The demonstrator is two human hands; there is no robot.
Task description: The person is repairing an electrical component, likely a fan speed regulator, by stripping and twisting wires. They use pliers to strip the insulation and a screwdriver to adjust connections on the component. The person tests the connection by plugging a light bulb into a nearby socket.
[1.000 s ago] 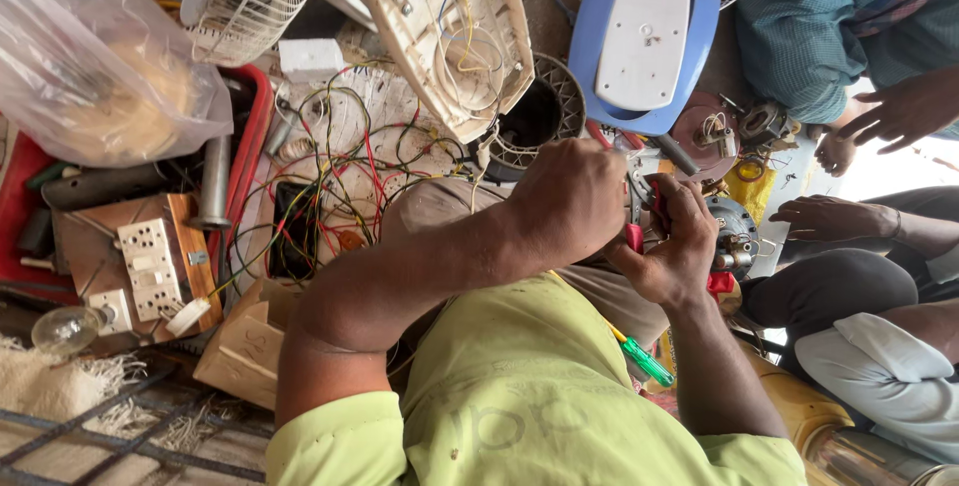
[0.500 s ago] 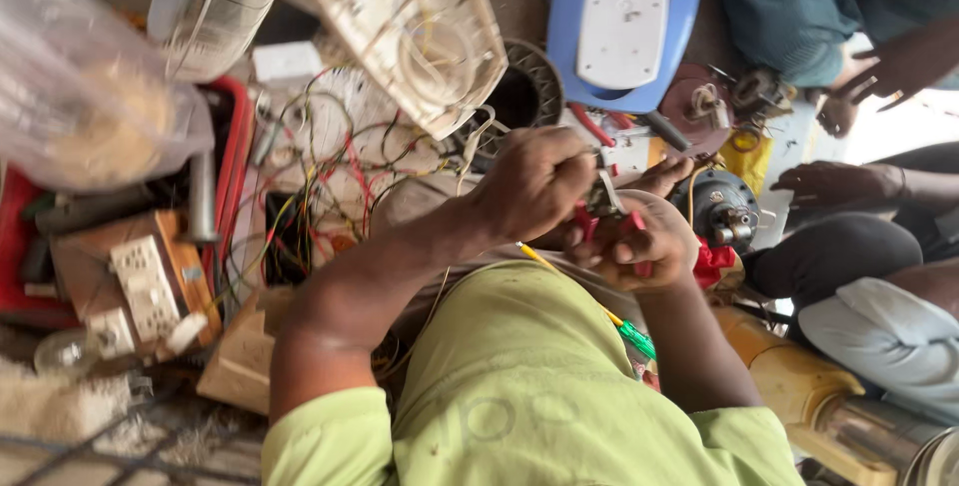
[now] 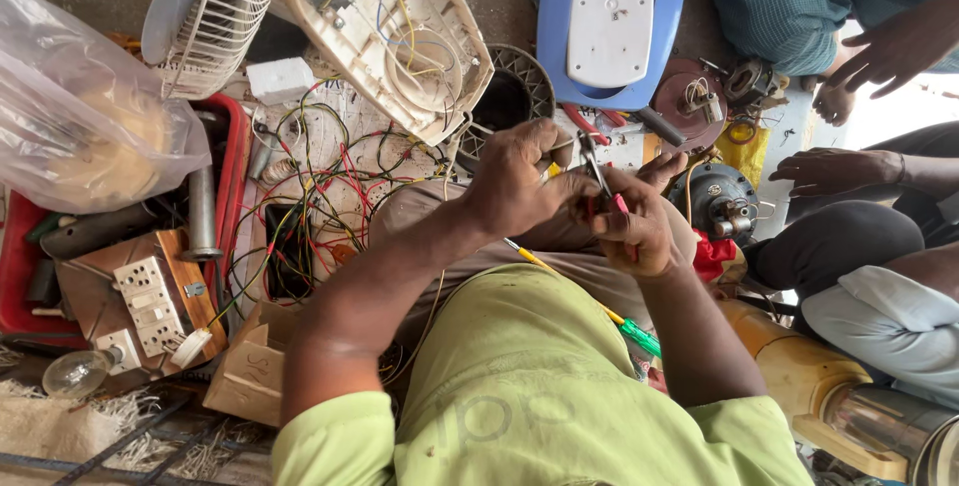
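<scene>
- A clear plastic bag bulges well to the left of the cream appliance shell, with something pale and yellowish inside it.
- A small white box lies just left of the shell's lower edge, beside a white wire fan guard.
- A blue and white fan base stands right of the shell, with a dark round grille between them.
- Below the shell spreads a tangle of red, green and black wires; further left a wooden board with white switches sits by a red tray.
- The left hand comes in from below the shell with the forearm stretched, fingers curled in a closed grip around the pliers, though what its fingertips pinch is hard to make out.
- The right hand is closed around the pliers' red handles, knuckles up, touching the left hand.
- The pliers stand between the two hands, below the fan base, metal jaws pointing towards it.
- A yellow and green screwdriver lies across the lap under the hands.
- Another person's hands rest far right of the shell, near a dark motor.
</scene>
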